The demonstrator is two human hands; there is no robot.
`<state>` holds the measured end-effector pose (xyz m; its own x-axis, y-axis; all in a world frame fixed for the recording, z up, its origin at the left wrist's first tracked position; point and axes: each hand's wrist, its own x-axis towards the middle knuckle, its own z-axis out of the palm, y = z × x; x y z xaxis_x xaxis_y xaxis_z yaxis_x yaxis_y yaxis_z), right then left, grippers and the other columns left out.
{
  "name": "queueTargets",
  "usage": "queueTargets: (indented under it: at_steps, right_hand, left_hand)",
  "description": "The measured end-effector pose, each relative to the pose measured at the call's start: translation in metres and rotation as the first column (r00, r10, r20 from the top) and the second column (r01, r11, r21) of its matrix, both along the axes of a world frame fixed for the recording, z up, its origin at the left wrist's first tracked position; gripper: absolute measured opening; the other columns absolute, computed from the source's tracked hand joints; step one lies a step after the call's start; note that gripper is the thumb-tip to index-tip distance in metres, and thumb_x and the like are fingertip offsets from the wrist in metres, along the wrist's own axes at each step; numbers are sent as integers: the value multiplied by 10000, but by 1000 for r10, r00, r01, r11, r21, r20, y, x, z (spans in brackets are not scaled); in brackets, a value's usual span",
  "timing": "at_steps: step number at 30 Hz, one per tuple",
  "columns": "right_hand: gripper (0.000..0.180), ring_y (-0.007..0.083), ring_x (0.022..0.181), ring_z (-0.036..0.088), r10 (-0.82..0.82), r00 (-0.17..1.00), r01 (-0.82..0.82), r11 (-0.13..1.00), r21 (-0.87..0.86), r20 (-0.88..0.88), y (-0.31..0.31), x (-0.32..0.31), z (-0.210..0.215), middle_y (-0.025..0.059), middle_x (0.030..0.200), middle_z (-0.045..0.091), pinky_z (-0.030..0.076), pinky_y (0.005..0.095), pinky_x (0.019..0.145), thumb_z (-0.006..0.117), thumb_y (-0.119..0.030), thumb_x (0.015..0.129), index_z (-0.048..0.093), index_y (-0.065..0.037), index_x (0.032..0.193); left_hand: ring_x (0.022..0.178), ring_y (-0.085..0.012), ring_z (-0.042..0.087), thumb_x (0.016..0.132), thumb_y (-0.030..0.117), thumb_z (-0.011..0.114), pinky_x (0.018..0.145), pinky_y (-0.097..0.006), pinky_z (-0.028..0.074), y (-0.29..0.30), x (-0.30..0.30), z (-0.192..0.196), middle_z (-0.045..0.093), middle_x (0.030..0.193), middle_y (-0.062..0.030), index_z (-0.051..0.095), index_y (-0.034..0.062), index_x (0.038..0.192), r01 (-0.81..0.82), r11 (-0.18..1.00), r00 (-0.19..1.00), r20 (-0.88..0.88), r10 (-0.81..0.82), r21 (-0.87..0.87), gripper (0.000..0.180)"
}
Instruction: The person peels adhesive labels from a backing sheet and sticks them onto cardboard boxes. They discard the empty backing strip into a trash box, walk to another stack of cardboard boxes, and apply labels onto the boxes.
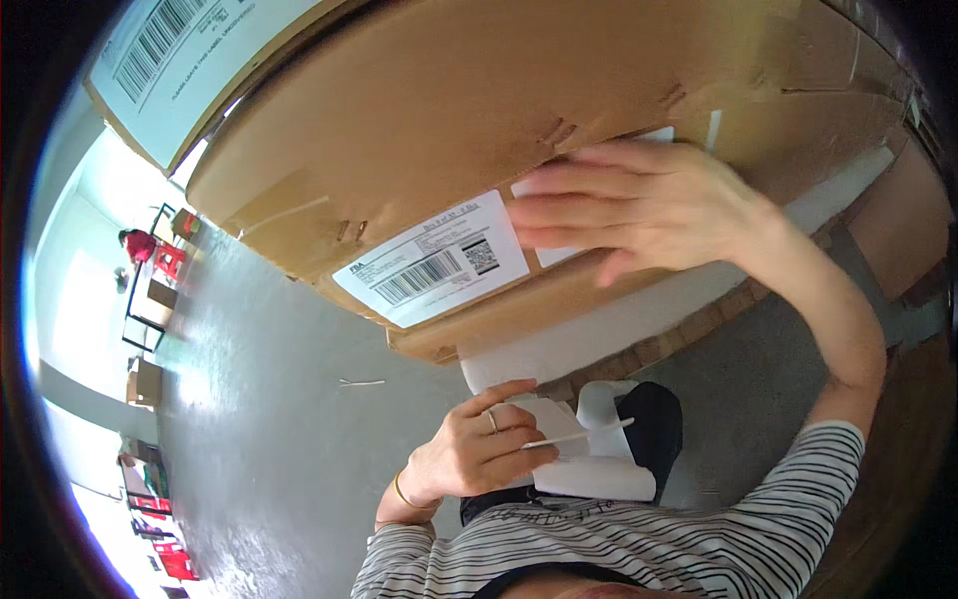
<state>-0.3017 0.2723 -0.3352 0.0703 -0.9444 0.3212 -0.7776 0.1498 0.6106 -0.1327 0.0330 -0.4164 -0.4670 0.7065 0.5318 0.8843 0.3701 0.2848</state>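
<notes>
A large brown cardboard box (419,130) fills the upper part of the view. On its lower side sits a white printed shipping label (434,262) with a barcode. My right hand (649,210) lies on the box beside that label, fingers stretched out, covering most of a second white label (559,255). Closer to my body, my left hand (479,449) is closed, with a thin white strip (584,435) sticking out between its fingers. White label sheets (599,479) hang just right of it, partly rolled; whether the hand grips them is hidden.
Another labelled box (190,80) stands at the upper left. White wrapping material (589,339) and a brown slatted edge (679,334) run below the large box. A white scrap (361,382) lies on the grey floor. Red stools (172,264) and a person (138,245) appear far left.
</notes>
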Motion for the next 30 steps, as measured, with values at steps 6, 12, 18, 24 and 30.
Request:
queueTargets:
  at_steps: [6, 12, 18, 24, 30]
  right_hand:
    - [851, 133, 1382, 274, -106, 993, 114, 978, -174, 57, 52, -15, -20, -32, 1496, 314, 137, 368, 1180, 593, -494, 687, 351, -151, 1427]
    - [842, 206, 1383, 283, -15, 997, 23, 993, -113, 72, 59, -30, -21, 82, 1464, 362, 178, 447, 1162, 578, -564, 712, 408, -79, 1379]
    - [532, 255, 957, 580, 459, 440, 116, 823, -556, 771, 86, 45, 7, 140, 1061, 589, 492, 386, 745, 693, -479, 732, 616, -42, 1025]
    - [342, 191, 706, 566, 187, 476, 561, 688, -460, 859, 125, 107, 55, 21, 791, 529, 475, 333, 537, 747, -347, 725, 626, -99, 927]
    - [170, 198, 749, 608, 170, 459, 717, 509, -477, 872, 184, 166, 179, 24, 825, 615, 472, 326, 570, 738, -221, 738, 656, -101, 826]
  left_hand:
    - [708, -171, 632, 797, 152, 600, 854, -424, 542, -7, -23, 0, 659, 758, -22, 701, 80, 777, 128, 989, 990, 52, -132, 80, 125]
    - [810, -253, 669, 741, 86, 656, 785, -384, 563, 33, -77, 6, 678, 900, -134, 709, 21, 888, 294, 894, 833, 367, -413, 339, 169]
    - [630, -202, 635, 745, 308, 747, 572, -285, 479, 61, -56, 28, 675, 693, -84, 709, 27, 728, -272, 910, 781, 624, 20, 312, 284]
    - [565, -138, 576, 688, 310, 791, 538, -256, 402, 107, -52, 102, 651, 637, -53, 678, 15, 680, -502, 825, 636, 757, 149, 259, 316]
    - [625, -192, 610, 654, 167, 791, 561, -290, 439, 173, -53, 228, 662, 708, -93, 683, 7, 778, -144, 971, 768, 640, -11, 189, 230]
